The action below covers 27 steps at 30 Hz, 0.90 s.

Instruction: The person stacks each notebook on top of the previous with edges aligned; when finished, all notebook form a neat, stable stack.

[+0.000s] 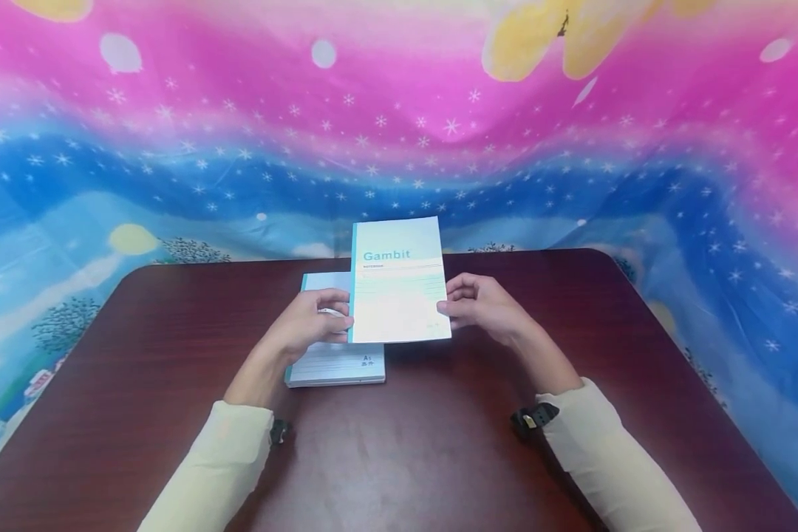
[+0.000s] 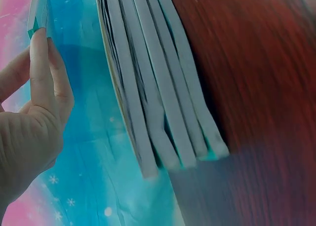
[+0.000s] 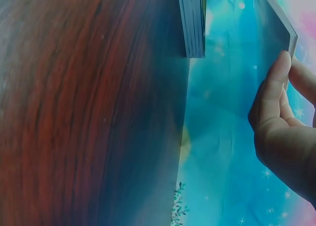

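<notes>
A pale notebook (image 1: 399,295) marked "Gambit", with a teal spine, is held up above the table between both hands. My left hand (image 1: 312,319) pinches its spine side near the lower corner. On the opposite edge, my right hand (image 1: 485,304) grips it between thumb and fingers. Below and a little to the left lies a stack of similar notebooks (image 1: 335,369), partly hidden by the raised one. In the left wrist view the stack (image 2: 148,88) shows several page edges, some slightly bent. The right wrist view catches the raised notebook (image 3: 276,23) from its edge, apart from the stack.
A dark reddish-brown wooden table (image 1: 472,458) with rounded far corners carries the stack. Behind it and along both sides hangs a pink and blue printed cloth (image 1: 239,148). Black straps (image 1: 535,418) circle the wrists over pale sleeves.
</notes>
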Motion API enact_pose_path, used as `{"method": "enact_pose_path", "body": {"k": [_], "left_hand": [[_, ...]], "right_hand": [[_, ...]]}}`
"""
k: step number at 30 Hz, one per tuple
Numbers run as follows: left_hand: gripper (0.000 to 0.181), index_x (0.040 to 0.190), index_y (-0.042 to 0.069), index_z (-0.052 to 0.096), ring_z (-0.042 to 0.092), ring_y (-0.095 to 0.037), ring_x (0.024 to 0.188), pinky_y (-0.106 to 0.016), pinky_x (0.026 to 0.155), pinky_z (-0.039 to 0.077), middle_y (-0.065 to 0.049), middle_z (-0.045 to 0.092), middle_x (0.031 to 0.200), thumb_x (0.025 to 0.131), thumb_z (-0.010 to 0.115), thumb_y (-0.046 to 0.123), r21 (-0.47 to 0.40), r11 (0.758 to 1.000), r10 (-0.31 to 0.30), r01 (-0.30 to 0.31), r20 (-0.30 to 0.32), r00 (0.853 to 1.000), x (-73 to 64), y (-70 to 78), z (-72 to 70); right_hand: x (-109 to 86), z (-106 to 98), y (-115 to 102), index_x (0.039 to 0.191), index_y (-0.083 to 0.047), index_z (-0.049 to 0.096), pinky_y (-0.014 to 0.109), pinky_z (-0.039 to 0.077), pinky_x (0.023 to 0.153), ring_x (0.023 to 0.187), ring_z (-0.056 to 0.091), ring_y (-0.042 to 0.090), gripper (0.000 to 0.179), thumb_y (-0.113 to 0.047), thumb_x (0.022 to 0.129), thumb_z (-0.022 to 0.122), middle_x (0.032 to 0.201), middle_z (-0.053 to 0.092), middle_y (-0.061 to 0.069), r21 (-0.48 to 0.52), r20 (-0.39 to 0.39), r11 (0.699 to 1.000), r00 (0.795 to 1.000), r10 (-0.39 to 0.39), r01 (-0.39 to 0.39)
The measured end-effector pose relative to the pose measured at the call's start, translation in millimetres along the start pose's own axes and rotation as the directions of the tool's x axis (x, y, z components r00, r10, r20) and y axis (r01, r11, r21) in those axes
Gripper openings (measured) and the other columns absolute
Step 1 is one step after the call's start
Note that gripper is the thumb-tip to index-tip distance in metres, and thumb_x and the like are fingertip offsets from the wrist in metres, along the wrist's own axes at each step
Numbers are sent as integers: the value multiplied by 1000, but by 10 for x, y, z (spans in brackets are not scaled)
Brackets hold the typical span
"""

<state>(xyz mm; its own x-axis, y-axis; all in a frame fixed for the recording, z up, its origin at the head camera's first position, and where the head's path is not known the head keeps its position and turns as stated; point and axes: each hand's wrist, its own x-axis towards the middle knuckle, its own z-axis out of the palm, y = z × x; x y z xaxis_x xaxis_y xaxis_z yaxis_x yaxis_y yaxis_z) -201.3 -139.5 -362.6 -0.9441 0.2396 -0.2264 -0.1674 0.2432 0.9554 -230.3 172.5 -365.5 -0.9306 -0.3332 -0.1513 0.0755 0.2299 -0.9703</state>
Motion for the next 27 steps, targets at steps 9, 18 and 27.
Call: {"method": "enact_pose_path", "body": {"k": [9,18,27], "left_hand": [[54,144,-7,46,67,-26,98,-37,80,61,-24,57,121,94,66,-3,27,999,-23,24,-38,999,-51,-49,-131],[56,146,-6,45,66,-27,99,-37,81,61,-24,54,126,94,67,-2,41,999,-28,31,-62,998,-125,-130,-245],[55,145,-11,42,66,-23,95,-38,83,61,-23,55,118,95,63,-3,65,997,-27,31,-51,998,-234,-208,-403]], "right_hand": [[95,168,-35,116,6,56,38,62,74,85,66,26,34,-1,89,75,99,62,17,24,14,1000,1000,16,-17],[185,330,-31,115,5,56,38,62,74,85,67,27,32,-2,90,75,98,62,17,0,34,1000,999,16,-16],[238,525,-32,112,4,56,38,62,72,83,68,25,30,-1,90,75,96,64,17,-11,77,1000,997,23,-22]]}}
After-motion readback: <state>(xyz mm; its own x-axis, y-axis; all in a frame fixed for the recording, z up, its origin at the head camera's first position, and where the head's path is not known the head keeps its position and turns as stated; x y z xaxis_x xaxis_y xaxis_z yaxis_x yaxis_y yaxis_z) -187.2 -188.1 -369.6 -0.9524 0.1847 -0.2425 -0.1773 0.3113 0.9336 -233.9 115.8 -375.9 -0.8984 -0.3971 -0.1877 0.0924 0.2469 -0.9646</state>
